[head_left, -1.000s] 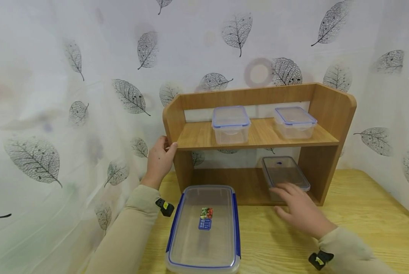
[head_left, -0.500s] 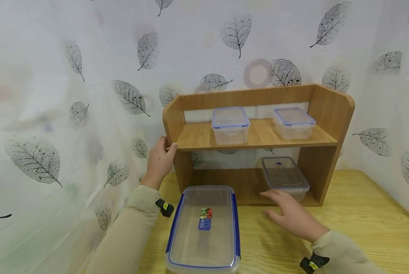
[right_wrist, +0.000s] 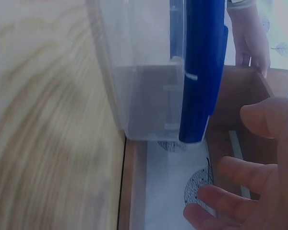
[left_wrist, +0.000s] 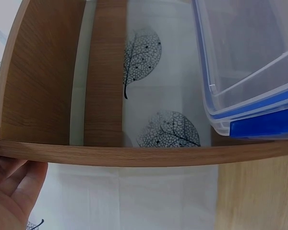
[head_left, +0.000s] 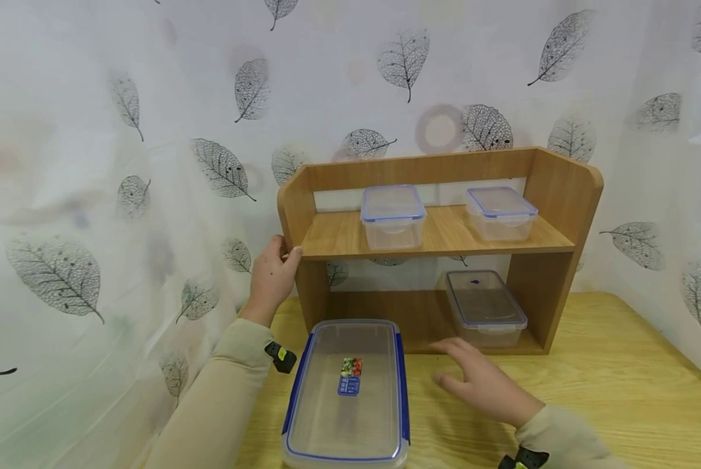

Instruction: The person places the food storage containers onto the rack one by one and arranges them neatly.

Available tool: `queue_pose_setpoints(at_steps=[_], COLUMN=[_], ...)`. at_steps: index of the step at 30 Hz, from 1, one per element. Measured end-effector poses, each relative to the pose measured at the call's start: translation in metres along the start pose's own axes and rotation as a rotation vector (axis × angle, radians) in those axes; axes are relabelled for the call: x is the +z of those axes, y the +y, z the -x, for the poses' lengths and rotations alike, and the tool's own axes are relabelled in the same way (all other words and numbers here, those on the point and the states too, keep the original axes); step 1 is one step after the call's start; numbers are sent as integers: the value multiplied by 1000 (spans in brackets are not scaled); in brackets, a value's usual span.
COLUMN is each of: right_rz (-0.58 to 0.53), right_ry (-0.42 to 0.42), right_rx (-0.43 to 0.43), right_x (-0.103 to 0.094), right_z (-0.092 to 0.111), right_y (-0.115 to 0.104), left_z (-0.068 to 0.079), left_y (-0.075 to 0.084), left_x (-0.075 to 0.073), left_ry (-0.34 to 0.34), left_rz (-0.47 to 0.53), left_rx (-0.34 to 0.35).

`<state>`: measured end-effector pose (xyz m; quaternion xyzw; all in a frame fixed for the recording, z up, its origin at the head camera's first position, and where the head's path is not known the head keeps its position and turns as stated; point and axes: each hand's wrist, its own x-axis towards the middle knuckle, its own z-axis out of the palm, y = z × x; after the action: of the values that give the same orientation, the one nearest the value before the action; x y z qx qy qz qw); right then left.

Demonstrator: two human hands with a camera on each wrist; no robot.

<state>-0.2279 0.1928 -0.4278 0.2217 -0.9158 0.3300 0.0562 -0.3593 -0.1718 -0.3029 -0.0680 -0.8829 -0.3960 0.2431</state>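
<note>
My left hand (head_left: 272, 272) holds the left side panel of a two-tier wooden shelf (head_left: 380, 254), its thumb at the panel's front edge. In front of the shelf stands a large clear food storage container (head_left: 350, 417) with blue side clips and a fruit label on its lid. My right hand (head_left: 485, 384) hovers over the table to the right of that container, fingers spread and holding nothing. Seen in the right wrist view, its fingers (right_wrist: 245, 175) are apart from the container's blue clip (right_wrist: 201, 72).
Two smaller lidded containers, one left (head_left: 393, 218) and one right (head_left: 501, 213), sit on the upper shelf. A third lidded container (head_left: 485, 306) occupies the lower level's right side. Behind the wooden table (head_left: 608, 365) hangs a leaf-printed curtain (head_left: 180, 98).
My right hand has drawn away from the lower-right container, moving left and toward me, nearer the large container. My left hand stays on the shelf's side panel.
</note>
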Motion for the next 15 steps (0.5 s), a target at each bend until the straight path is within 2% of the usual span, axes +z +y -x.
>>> queue_pose_setpoints(at_steps=[6, 15], right_rz=[-84, -228], right_ry=[-31, -122], right_rx=[-17, 65], right_x=[10, 25], right_z=[-3, -8], right_y=[-8, -18], left_z=[-1, 0], left_y=[0, 1], left_x=[0, 0], left_ry=[-2, 1], left_rz=[21, 11], left_rx=[-5, -20])
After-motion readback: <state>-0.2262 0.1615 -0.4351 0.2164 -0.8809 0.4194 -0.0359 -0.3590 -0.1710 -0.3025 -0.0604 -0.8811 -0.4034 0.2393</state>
